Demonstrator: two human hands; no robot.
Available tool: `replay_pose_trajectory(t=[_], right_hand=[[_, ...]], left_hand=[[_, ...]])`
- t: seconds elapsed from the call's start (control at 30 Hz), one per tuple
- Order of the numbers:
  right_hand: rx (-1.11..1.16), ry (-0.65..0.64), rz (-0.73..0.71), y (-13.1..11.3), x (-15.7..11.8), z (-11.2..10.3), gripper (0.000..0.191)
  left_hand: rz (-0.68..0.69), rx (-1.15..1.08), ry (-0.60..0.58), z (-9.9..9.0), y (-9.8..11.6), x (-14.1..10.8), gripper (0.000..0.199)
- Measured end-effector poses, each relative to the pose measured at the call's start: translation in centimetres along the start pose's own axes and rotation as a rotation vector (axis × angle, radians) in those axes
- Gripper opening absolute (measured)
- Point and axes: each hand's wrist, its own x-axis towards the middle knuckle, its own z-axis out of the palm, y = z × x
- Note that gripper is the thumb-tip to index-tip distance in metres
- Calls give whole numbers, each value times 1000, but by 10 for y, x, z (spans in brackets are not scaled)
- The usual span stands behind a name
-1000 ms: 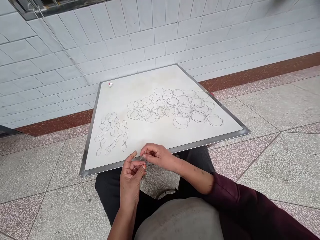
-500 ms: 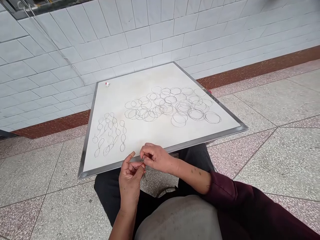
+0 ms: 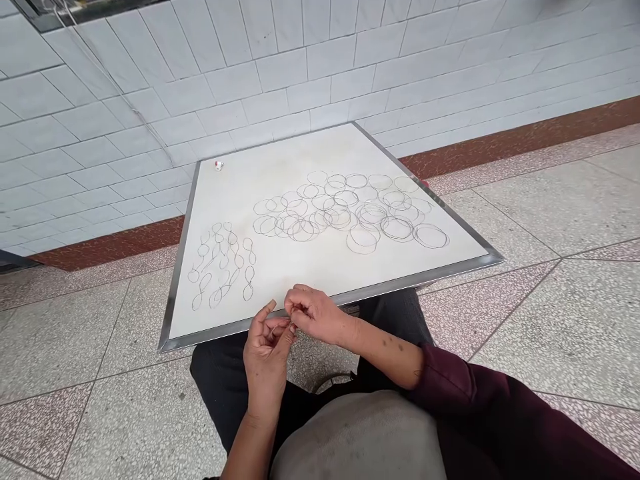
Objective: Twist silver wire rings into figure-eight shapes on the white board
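Observation:
Over the table's near edge, my left hand (image 3: 266,360) pinches a thin wire loop (image 3: 273,331) between thumb and fingers, with the index finger raised. My right hand (image 3: 316,315) meets it from the right, its curled fingers closed on the same wire at the left thumb tip. Much of the wire is hidden by the fingers. Several twisted figure-eight wire loops (image 3: 249,283) lie on the left part of the white tabletop (image 3: 300,267). Many round wire rings (image 3: 431,236) overlap across its middle and right.
A small red and white object (image 3: 219,165) sits in the far left corner. The table has a metal rim (image 3: 420,279) and stands by a white tiled wall (image 3: 280,87). My knees are under its near edge, above a speckled tile floor (image 3: 135,407).
My view has shifted slightly, so the table appears a little to the right. Both hands stay together, and the right fingers have turned and closed in nearer to the left thumb on the wire.

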Motion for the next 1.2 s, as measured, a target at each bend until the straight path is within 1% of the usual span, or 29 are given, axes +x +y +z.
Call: replay_pose_trajectory(t=[0.17, 0.3, 0.43, 0.63, 0.8, 0.87, 0.93, 1.03, 1.13, 1.2], right_hand=[[14, -47, 21, 0, 1, -1, 11], [107, -106, 56, -1, 2, -6, 13], [193, -176, 96, -1, 2, -12, 12], [38, -183, 10, -1, 3, -17, 9], [42, -198, 3, 2, 2, -17, 9], [96, -196, 23, 3, 2, -15, 8], [198, -175, 67, 4, 2, -13, 9], [420, -148, 139, 8, 0, -10, 21], [630, -191, 180, 13, -3, -6, 27], [706, -224, 204, 15, -5, -4, 29]], left_hand=[[-7, -11, 0, -1, -3, 1, 53], [-26, -6, -8, -1, -3, 1, 51], [-24, -17, -10, -3, -4, 1, 52], [-55, -52, -45, -3, -4, 2, 48], [-108, -113, -51, -2, -4, 4, 48], [-145, -158, -34, -1, -3, 5, 49], [-179, -209, -5, -1, -2, 6, 48], [-198, -285, 43, -2, -1, 7, 46], [-175, -313, 88, -2, -1, 8, 47], [-155, -314, 107, -3, -3, 9, 47]])
